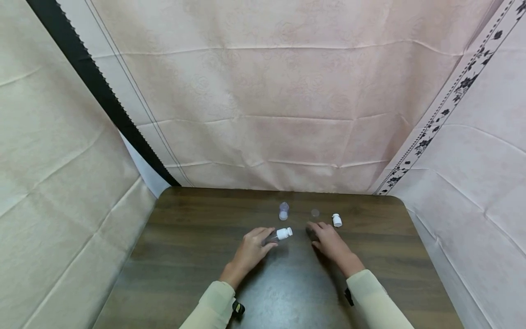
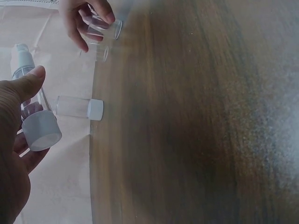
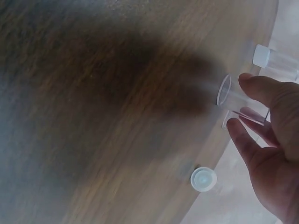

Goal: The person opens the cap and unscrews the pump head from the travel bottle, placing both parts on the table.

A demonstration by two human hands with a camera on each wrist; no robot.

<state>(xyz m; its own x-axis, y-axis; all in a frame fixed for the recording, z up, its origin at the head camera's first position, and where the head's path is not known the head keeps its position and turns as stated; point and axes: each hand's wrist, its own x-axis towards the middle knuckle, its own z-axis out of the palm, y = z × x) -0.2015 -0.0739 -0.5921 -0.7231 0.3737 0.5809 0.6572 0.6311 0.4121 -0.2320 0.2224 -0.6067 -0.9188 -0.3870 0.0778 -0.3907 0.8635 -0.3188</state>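
Quickly, clock read off the head view, twelve at the far edge of the wooden table (image 1: 172, 274). We found the left hand (image 1: 248, 249) clamped on a pump bottle (image 1: 280, 235), thumb across the clear body, fingers behind, bottle held nearly sideways with its nozzle (image 1: 289, 231) toward between two and three. At its three o'clock, the right hand (image 1: 330, 242) had thumb and fingers curled round a clear cup (image 3: 245, 100); how firmly, we couldn't tell. A second clear cup (image 1: 315, 213) stood off that hand's eleven, a white fitting (image 1: 337, 220) off its one, and a clear container (image 1: 283, 211), white end down, at the bottle's twelve.

Risks, our call: the smooth bottle could have twisted or slid if the thumb eased off. The cup looked light and slick, so squeezing only one edge could have popped it loose. The second cup sat just beside the right fingers and barely showed against the wood; a careless sweep could have tipped it.

Brands: none we could read. Bottle, cups, container and fitting showed no legible label. The right-side cloth (image 1: 485, 155) carried a black floral border (image 1: 436, 129), no letters; yellow marks on the left wristband (image 1: 238, 309) were too small to read.
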